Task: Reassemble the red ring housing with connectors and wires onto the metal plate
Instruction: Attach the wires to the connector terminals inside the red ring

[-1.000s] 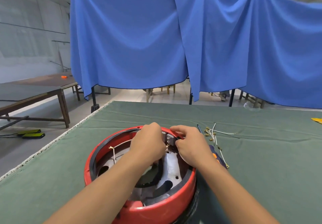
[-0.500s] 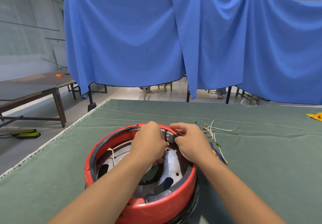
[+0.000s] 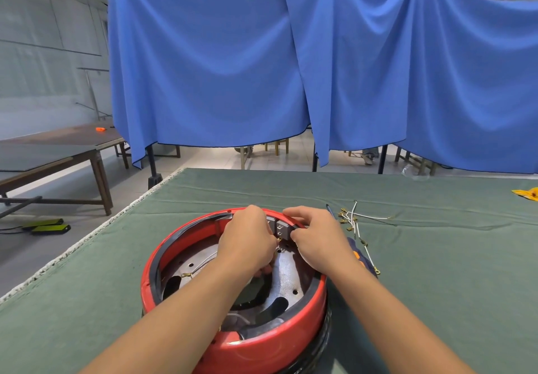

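The red ring housing (image 3: 262, 344) stands on the green table near me, with the metal plate (image 3: 286, 274) lying inside it. A grey connector block (image 3: 281, 228) sits at the ring's far inner wall. My left hand (image 3: 247, 242) reaches in from the left with curled fingers at the block's left side; what it pinches is hidden. My right hand (image 3: 317, 236) grips the block from the right, fingers over the rim. A thin wire with a brass terminal (image 3: 186, 274) lies across the plate's left part.
Loose white wires with brass terminals (image 3: 353, 222) lie on the green cloth (image 3: 436, 271) just right of the ring. An orange-handled tool (image 3: 359, 257) is half hidden behind my right wrist. A yellow item (image 3: 527, 193) sits far right. The table edge (image 3: 87, 239) runs along the left.
Both hands stay at the connector block. The view has shifted slightly, and the wire on the plate's left has dropped lower onto the plate.
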{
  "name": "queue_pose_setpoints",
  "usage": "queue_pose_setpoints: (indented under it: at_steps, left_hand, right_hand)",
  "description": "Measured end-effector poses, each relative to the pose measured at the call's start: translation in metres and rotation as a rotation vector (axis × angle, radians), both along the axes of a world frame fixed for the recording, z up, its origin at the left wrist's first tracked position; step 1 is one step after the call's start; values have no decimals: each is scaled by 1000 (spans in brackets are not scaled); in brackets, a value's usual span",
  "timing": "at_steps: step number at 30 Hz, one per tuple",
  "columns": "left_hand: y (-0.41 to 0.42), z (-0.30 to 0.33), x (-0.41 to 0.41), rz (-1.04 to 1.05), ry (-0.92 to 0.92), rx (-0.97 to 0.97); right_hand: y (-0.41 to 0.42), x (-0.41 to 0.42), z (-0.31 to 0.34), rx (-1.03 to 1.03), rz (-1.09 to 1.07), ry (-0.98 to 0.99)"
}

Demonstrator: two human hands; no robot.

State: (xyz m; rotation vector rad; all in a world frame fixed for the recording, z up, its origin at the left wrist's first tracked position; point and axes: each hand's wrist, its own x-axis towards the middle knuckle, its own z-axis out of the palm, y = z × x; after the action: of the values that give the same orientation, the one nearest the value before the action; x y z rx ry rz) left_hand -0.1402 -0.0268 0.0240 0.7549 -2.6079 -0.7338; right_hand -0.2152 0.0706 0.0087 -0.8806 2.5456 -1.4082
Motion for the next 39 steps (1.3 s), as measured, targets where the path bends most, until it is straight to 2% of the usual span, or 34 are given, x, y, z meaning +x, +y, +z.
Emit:
queue_pose_setpoints:
  at_steps: [10, 18, 27, 39]
  left_hand:
    - [-1, -1, -4, -2, 4, -46]
    - [-1, -3, -5, -17, -17, 0]
    - [-4, -8, -8, 12, -79, -59]
    - [-7, -4, -9, -16, -59, -92]
  right_hand:
    - [0, 1, 0, -8, -4, -13]
    - [1, 2, 1, -20, -8, -29]
    - [0, 2, 1, -28, -12, -37]
    - [-1, 2, 0, -46, -12, -55]
